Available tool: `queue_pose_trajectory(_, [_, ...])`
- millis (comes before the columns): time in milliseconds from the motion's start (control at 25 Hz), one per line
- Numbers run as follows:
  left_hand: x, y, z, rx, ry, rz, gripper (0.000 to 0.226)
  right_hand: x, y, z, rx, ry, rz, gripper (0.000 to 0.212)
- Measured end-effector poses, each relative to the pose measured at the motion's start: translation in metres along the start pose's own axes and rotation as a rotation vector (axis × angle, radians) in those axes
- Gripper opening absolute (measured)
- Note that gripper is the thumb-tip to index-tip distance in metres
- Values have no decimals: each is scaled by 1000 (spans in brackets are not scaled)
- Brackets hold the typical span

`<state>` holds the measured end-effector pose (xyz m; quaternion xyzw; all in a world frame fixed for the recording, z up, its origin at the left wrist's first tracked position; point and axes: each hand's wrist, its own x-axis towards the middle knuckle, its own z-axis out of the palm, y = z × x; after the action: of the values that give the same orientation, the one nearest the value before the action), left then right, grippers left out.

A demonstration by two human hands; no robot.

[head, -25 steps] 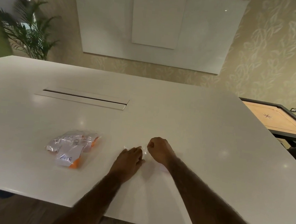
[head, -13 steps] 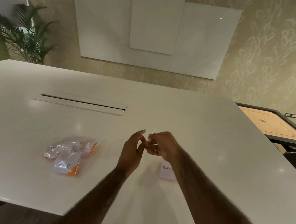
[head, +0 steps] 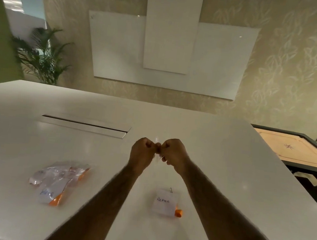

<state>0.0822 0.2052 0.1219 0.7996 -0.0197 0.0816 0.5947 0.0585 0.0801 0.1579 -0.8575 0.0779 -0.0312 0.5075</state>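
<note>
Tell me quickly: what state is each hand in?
Left hand: curled, pinching a small clear item.
Right hand: curled, pinching the same item.

Both bare forearms reach forward from the lower edge of the view and converge, wrists lifted so that the hands hang in the air. The left hand (head: 142, 155) and the right hand (head: 174, 153) are curled into loose fists, backs towards the camera, and meet knuckle to knuckle. Their thumbs and forefingers press together at the meeting point, pinching a thin clear strip (head: 156, 140) between the two hands.
</note>
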Motion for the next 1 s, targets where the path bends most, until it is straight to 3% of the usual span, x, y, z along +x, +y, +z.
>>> queue_pose_trajectory(160, [0,10,11,-191,-42,-121,23,12,9,-19,-86,-52,-103,16])
queue_pose_trajectory(280, [0,18,17,-153,-80,-88,20,18,16,-28,-117,-112,-158,25])
queue_pose_trajectory(400, [6,21,18,-66,-36,-66,20,22,18,-34,7,-164,-111,21])
queue_pose_trajectory(480, [11,24,16,75,12,-17,20,27,18,-37,7,-78,-90,19])
queue_pose_trajectory(600, [14,28,13,511,7,119,23,33,15,-32,-369,192,-148,17])
queue_pose_trajectory(680, [15,28,10,660,21,219,25,33,10,-23,-461,187,-174,3])
queue_pose_trajectory(760, [22,28,6,731,15,261,25,33,8,-17,-466,141,-172,9])
queue_pose_trajectory(840, [27,25,0,811,-33,258,24,35,7,-15,-487,207,-184,19])
queue_pose_trajectory(920, [32,19,-4,781,-79,307,21,37,5,-14,-444,231,-223,28])
queue_pose_trajectory(960, [34,13,-7,661,-106,354,19,37,4,-13,-411,212,-239,31])
queue_pose_trajectory(1000, [36,7,-10,505,-163,385,33,38,3,-12,-379,197,-248,32])
